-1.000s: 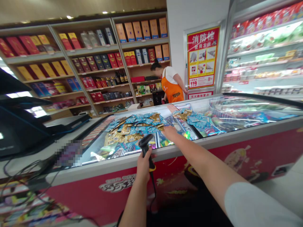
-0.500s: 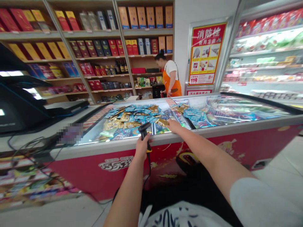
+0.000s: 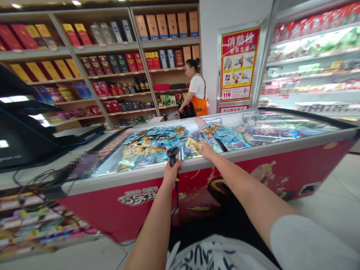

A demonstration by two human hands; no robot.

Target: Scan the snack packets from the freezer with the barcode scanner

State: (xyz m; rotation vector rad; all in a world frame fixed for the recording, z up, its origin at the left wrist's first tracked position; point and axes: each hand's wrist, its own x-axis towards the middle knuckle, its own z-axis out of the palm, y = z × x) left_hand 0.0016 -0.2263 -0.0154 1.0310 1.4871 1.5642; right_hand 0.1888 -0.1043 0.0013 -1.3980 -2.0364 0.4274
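My left hand (image 3: 171,173) is wrapped round the grip of a black corded barcode scanner (image 3: 172,153), held upright at the freezer's front edge. Just right of it, my right hand (image 3: 207,150) pinches a gold snack packet (image 3: 192,144) over the glass top. A heap of blue packets (image 3: 165,137) mixed with gold packets (image 3: 132,150) lies on the glass, beyond the scanner and to its left. Farther right lies a smaller pile of blue packets (image 3: 227,134), with some gold ones beside it.
The chest freezer (image 3: 112,217) with a red front spans the view before me. Left stand a dark checkout machine (image 3: 22,127) and tangled cables (image 3: 36,187). A person in an orange apron (image 3: 200,105) stands behind the freezer, near shelves of boxed goods (image 3: 112,63).
The gold packet in my right hand has turned and sits a little higher. The scanner head has tilted slightly. The person behind the freezer has straightened and reaches toward the shelves.
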